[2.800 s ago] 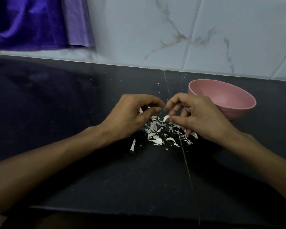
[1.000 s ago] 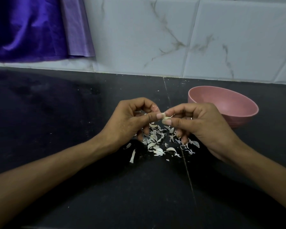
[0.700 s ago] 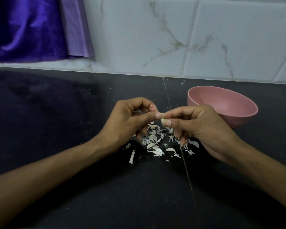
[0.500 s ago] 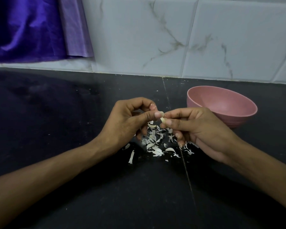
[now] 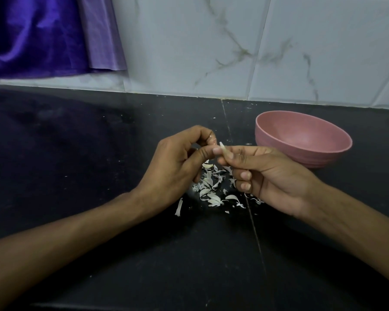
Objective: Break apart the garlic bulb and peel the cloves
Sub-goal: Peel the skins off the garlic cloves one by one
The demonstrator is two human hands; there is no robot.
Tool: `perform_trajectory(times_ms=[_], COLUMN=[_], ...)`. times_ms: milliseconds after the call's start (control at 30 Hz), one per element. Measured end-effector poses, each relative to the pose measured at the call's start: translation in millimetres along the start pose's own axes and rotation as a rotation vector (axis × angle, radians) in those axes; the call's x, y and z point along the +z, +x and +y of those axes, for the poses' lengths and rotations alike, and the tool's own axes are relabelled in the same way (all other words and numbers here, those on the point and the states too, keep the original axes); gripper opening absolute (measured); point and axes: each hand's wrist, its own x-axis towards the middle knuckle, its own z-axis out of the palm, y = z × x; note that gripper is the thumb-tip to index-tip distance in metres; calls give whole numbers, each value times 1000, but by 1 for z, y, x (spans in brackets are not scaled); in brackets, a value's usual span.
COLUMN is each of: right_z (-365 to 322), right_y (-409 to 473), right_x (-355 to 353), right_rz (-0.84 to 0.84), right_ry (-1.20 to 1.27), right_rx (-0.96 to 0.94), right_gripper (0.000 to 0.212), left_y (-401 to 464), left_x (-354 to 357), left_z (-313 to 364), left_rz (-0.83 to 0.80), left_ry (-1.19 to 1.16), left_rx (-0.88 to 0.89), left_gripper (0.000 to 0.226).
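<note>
A small pale garlic clove (image 5: 222,148) is held above the black counter, between both hands. My right hand (image 5: 270,176) pinches it between thumb and forefinger, its tip sticking up. My left hand (image 5: 177,167) has curled fingers, and its thumb tip presses against the clove's side. Below the hands lies a scatter of white garlic skins (image 5: 213,189) on the counter. Whatever else my left hand holds is hidden by its fingers.
A pink bowl (image 5: 328,153) stands to the right, just behind my right hand; its visible inside looks bare. A white marble-tiled wall (image 5: 234,46) runs along the back. Purple cloth (image 5: 43,34) hangs at the upper left. A seam (image 5: 254,230) crosses the black counter.
Both hands stayed together over the skins, working the clove. My right hand has turned palm-up a little, and the clove's tip now sticks up between the fingertips.
</note>
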Motion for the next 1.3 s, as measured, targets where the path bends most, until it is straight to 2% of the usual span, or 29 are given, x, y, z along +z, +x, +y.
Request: perform_trajectory(times_ms=[100, 367, 467, 600, 1000, 1300], right_z=[-2, 0, 0, -1, 2, 2], right_y=[1, 3, 3, 2, -1, 0], right_x=[-4, -10, -10, -10, -5, -7], right_rz=[33, 140, 154, 180, 169, 157], right_ry=[8, -105, -163, -226, -422, -409], right_rx=[-22, -122, -177, -233, -365, -371], right_gripper=[26, 27, 25, 24, 15, 15], left_y=[-2, 5, 5, 7, 8, 8], left_x=[0, -4, -6, -8, -10, -10], left_z=[0, -7, -7, -4, 0, 1], left_rz=[-14, 39, 43, 42, -39, -43], left_ry=[14, -81, -57, -100, -101, -84], left_rx=[9, -118, -122, -140, -192, -157], left_gripper=[10, 22, 9, 12, 14, 12])
